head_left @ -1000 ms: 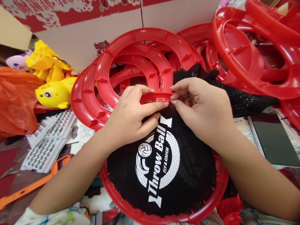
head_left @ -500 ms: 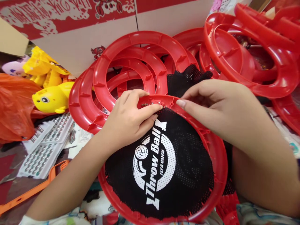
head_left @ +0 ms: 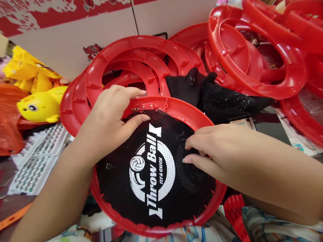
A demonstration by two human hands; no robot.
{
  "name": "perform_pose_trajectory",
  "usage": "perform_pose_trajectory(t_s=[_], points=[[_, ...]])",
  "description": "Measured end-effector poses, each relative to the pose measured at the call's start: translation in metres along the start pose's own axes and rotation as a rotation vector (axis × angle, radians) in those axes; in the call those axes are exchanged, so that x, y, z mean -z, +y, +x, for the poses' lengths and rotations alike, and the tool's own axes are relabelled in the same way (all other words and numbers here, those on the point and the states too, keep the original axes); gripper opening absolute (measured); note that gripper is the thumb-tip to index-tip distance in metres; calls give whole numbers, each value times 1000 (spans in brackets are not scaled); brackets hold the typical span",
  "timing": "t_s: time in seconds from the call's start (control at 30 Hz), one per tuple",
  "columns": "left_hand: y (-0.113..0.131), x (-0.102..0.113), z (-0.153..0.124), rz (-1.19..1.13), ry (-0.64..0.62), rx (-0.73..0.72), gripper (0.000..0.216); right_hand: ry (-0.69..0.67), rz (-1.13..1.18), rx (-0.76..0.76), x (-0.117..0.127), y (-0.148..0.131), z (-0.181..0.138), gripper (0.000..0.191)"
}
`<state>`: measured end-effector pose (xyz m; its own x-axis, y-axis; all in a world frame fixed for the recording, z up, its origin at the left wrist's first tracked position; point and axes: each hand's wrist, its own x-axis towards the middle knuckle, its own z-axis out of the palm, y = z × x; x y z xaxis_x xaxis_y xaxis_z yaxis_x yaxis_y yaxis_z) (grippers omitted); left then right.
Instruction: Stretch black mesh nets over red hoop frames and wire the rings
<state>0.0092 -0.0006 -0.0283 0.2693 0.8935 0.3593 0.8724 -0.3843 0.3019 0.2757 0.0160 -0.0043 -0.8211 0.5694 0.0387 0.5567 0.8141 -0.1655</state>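
A red plastic ring [head_left: 176,105] lies in front of me with black mesh [head_left: 194,188] spread across its middle; "Throw Ball" is printed on it in white. My left hand [head_left: 111,114] grips the ring at its upper left, thumb over the mesh and fingers over the outer rim. Over the right side of the mesh is my right hand [head_left: 209,148], its fingers curled and its thumb bent below them, gathering the fabric. Small pegs line the ring's inner edge. Beneath the left fingers, a thin wire with small metal parts [head_left: 142,107] lies in the rim.
Several red rings [head_left: 141,40] are stacked behind, with more [head_left: 292,77] at the right. Loose black mesh [head_left: 227,99] lies between. At left are a yellow toy [head_left: 41,104], an orange bag [head_left: 7,121], white trays of small metal pieces [head_left: 37,168] and an orange strip [head_left: 15,216].
My right hand has moved down from the top rim to the right side of the mesh. My left thumb has shifted back from the pegs. The view has turned slightly right.
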Motion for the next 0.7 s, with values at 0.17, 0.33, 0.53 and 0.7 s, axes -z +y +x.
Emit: perform_pose_trajectory(t_s=[0.17,0.33,0.53,0.7], points=[[4,5,-4,42,57,82,35,-68,47,-70,11,2,13,21],[14,6,-21,167,72,215,40,-32,-191,-342,9,-8,30,37],[20,7,-19,170,38,213,41,-81,-266,-293,0,-20,41,32],[20,5,1,-51,-28,174,13,29,-192,-287,-2,-15,44,20]])
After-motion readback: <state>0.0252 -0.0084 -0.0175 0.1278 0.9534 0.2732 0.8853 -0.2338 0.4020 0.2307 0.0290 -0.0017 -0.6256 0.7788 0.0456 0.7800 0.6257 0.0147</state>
